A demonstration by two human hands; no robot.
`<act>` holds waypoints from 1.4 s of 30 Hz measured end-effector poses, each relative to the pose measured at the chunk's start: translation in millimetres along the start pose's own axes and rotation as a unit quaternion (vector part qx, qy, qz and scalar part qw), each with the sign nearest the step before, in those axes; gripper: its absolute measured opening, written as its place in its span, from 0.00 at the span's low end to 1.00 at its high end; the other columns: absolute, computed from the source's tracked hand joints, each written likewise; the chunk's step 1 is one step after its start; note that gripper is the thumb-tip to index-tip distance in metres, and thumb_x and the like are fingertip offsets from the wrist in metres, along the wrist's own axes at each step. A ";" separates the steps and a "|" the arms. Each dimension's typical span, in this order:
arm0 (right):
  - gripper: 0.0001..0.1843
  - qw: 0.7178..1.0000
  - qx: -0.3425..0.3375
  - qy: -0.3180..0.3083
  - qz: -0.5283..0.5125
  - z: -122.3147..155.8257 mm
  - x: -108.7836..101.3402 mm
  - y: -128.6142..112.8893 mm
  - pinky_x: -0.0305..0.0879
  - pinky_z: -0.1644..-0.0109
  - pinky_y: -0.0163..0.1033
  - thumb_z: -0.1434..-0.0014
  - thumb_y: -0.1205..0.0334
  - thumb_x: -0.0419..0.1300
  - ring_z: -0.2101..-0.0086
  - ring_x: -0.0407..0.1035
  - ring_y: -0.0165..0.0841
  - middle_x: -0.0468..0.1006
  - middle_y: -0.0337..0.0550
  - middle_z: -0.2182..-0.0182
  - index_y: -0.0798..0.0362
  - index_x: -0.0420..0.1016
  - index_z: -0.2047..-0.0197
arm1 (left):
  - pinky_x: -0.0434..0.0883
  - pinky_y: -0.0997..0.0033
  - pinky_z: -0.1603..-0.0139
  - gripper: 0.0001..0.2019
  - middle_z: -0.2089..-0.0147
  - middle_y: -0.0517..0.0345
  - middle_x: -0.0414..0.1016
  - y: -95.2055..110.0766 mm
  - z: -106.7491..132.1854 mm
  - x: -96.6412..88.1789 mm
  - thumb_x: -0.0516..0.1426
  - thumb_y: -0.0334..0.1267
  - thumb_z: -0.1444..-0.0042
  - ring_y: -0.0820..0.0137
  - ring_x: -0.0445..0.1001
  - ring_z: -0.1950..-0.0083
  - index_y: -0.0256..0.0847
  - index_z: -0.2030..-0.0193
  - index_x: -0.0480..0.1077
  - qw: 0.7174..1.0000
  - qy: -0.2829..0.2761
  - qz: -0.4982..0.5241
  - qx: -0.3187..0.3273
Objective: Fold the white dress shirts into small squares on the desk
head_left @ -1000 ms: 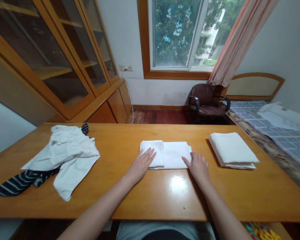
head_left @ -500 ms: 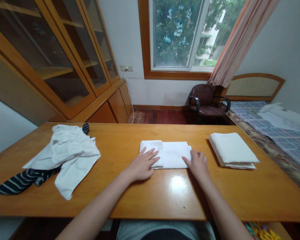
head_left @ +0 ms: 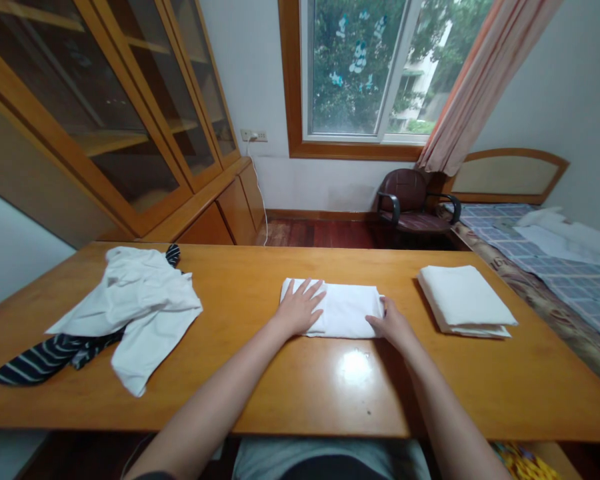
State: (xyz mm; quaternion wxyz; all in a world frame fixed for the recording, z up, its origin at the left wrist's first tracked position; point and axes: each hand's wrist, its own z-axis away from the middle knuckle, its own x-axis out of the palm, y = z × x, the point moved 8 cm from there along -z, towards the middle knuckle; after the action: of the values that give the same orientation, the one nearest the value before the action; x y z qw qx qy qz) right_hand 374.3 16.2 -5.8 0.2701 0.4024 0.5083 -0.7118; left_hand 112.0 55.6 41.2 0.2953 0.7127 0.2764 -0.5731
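A folded white cloth (head_left: 351, 310) lies flat on the table in front of me, its left end doubled over into a thicker flap. My left hand (head_left: 301, 309) rests on that flap with the fingers spread. At the cloth's right end, my right hand (head_left: 387, 321) pinches the edge, thumb on top and the other fingers partly hidden behind it. Further right sits a thicker folded white cloth stack (head_left: 465, 299), touched by neither hand. A crumpled white garment (head_left: 145, 287) lies at the left over a black-and-white striped cloth (head_left: 35, 361).
The wooden table (head_left: 220, 393) spans the view, its near edge close to my body. Beyond it stand a glass-door cabinet (head_left: 187, 183) at left, a dark red armchair (head_left: 407, 200) below the window, and a bed (head_left: 555, 237) at right.
My left hand has slid a little up and to the right over the folded flap. My right hand stays at the cloth's right end, its fingers now tucked further behind the edge.
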 end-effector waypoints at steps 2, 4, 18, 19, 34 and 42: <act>0.36 0.999 -0.011 0.018 -0.043 -1.5 -2.3 -0.6 0.66 0.57 0.41 0.45 0.58 0.62 0.59 0.75 0.43 0.79 0.52 0.57 0.57 0.59 0.36 | 0.41 0.32 0.29 0.27 0.25 0.56 0.54 -2.1 -2.7 4.4 0.53 0.46 0.37 0.50 0.51 0.26 0.53 0.31 0.61 1.000 -0.022 0.009 -0.005; 0.36 0.997 -0.019 0.032 -0.075 -1.9 -7.4 -2.4 0.66 0.59 0.40 0.47 0.58 0.61 0.62 0.74 0.41 0.78 0.47 0.61 0.58 0.60 0.36 | 0.41 0.28 0.30 0.28 0.25 0.55 0.55 -2.2 -4.6 7.7 0.54 0.47 0.37 0.47 0.53 0.27 0.53 0.31 0.61 0.999 -0.043 0.018 -0.020; 0.38 0.954 -0.122 0.219 -0.165 21.2 -102.2 -96.2 0.66 0.58 0.41 0.45 0.55 0.59 0.66 0.71 0.38 0.77 0.42 0.67 0.57 0.62 0.32 | 0.51 0.36 0.29 0.18 0.30 0.57 0.65 -18.2 23.2 -2.4 0.51 0.43 0.33 0.55 0.53 0.26 0.50 0.40 0.72 0.990 0.025 0.138 -0.030; 0.37 0.950 -0.145 0.218 -0.172 25.1 -99.5 -111.7 0.67 0.57 0.41 0.44 0.56 0.59 0.65 0.72 0.38 0.77 0.43 0.66 0.57 0.62 0.32 | 0.51 0.38 0.28 0.19 0.30 0.56 0.65 -17.2 24.7 1.3 0.50 0.43 0.33 0.56 0.52 0.25 0.49 0.39 0.71 0.988 0.030 0.152 -0.023; 0.25 0.851 -0.512 0.095 0.064 115.4 71.8 -223.7 0.66 0.59 0.44 0.36 0.73 0.55 0.63 0.68 0.41 0.76 0.49 0.64 0.57 0.65 0.35 | 0.74 0.68 0.57 0.28 0.57 0.55 0.79 -86.2 38.0 37.7 0.61 0.56 0.46 0.66 0.78 0.58 0.41 0.44 0.65 0.654 0.185 0.681 -0.273; 0.20 0.851 -0.516 0.098 -0.002 117.5 48.6 -188.6 0.65 0.48 0.47 0.39 0.69 0.60 0.53 0.66 0.42 0.76 0.50 0.53 0.53 0.69 0.43 | 0.72 0.69 0.59 0.31 0.62 0.56 0.78 -84.6 32.9 33.9 0.68 0.46 0.57 0.66 0.77 0.61 0.39 0.47 0.67 0.618 0.173 0.715 -0.276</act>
State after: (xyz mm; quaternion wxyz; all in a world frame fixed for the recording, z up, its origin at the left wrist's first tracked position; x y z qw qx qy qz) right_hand 163.8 -29.5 67.2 0.3865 0.2718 0.8269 -0.3051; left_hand 35.0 90.2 -6.4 0.7415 0.6559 -0.1295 0.0572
